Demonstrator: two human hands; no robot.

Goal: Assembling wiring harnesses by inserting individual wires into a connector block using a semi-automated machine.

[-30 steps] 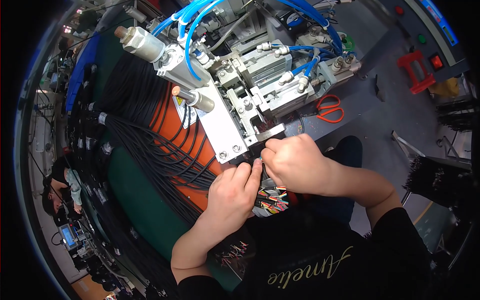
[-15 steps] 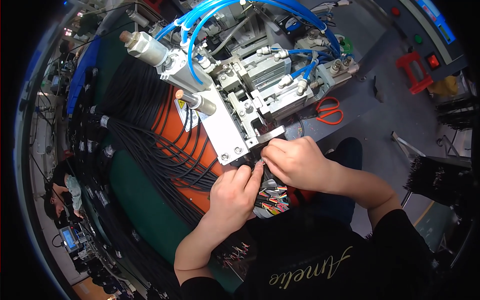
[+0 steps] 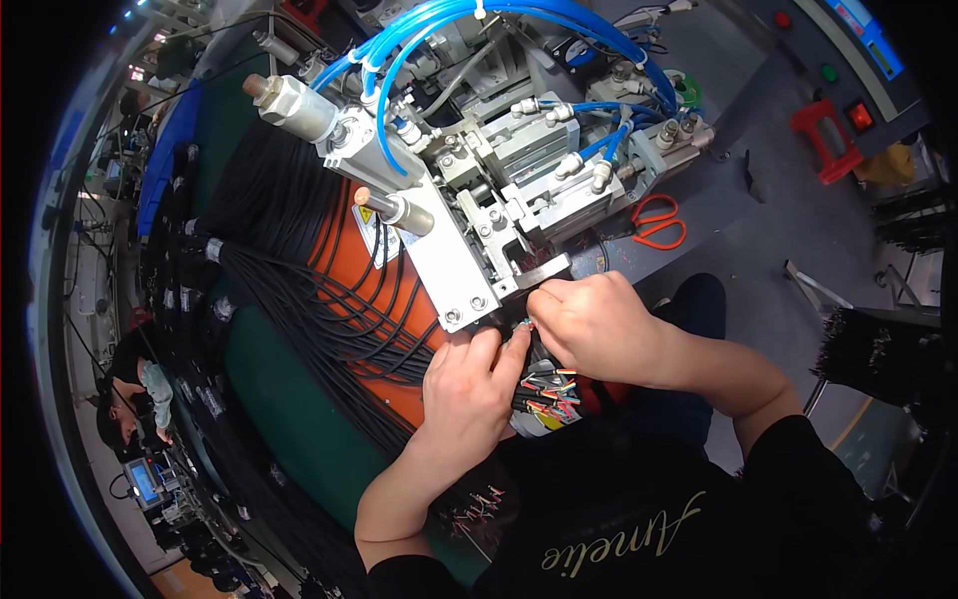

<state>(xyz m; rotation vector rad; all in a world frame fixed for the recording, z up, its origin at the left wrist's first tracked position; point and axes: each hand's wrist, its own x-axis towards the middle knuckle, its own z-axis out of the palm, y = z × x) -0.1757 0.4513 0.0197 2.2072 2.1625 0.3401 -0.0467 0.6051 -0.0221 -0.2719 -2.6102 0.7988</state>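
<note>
My left hand (image 3: pixel 465 391) is closed just below the front edge of the metal press (image 3: pixel 454 275), its thumb and forefinger pinching the end of a black cable. Tiny coloured wires (image 3: pixel 526 323) show at those fingertips. Beside them, my right hand (image 3: pixel 599 324) is bent into a pinch at the same wires; its fingertips are partly hidden, so its exact hold is hard to see. Below both hands lies a bunch of black cables with stripped red, yellow and white wire ends (image 3: pixel 548 395).
Blue air hoses (image 3: pixel 479 8) arch over the machine. Orange-handled scissors (image 3: pixel 659 222) lie on the grey bench to its right. Long black cables (image 3: pixel 299 290) spread over an orange surface (image 3: pixel 394 396) at left. A red stool (image 3: pixel 827 142) stands at far right; another person (image 3: pixel 135 389) works at far left.
Both hands stay almost in place. A narrow gap has opened between the right fingertips and the left, and the coloured wires show a little more. The view has shifted slightly.
</note>
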